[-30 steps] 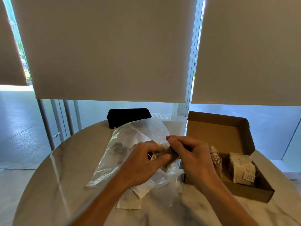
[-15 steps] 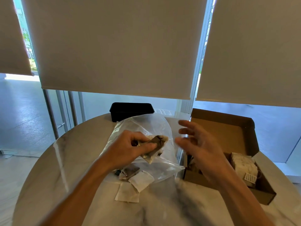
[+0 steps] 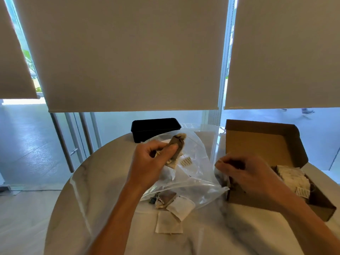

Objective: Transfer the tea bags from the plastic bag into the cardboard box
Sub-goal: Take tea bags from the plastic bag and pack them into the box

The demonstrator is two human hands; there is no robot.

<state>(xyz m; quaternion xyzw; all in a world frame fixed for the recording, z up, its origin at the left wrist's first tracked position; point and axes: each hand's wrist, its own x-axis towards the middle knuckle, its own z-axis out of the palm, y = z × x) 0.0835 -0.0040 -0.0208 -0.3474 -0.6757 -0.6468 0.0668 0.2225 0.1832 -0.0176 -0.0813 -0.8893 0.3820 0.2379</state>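
My left hand [image 3: 149,162] grips a small bunch of brownish tea bags [image 3: 177,144] above the crumpled clear plastic bag [image 3: 193,173]; a paper tag dangles below them. My right hand [image 3: 252,175] hovers with curled fingers over the left end of the open cardboard box [image 3: 257,140], hiding what lies beneath; whether it holds anything is unclear. White tea bags [image 3: 294,177] stand packed in the box's right half. Loose tea bags [image 3: 180,207] lie on the table at the bag's mouth.
A black plastic tray [image 3: 154,127] stands at the far edge of the round marble table [image 3: 92,208], behind the bag. The box lid stands upright at the back right. Roller blinds and glass panels rise beyond the table.
My right hand let go of the bunch, swung right and dropped over the box's left end, its fingers curling. My left hand lifted the tea bags higher above the plastic bag.
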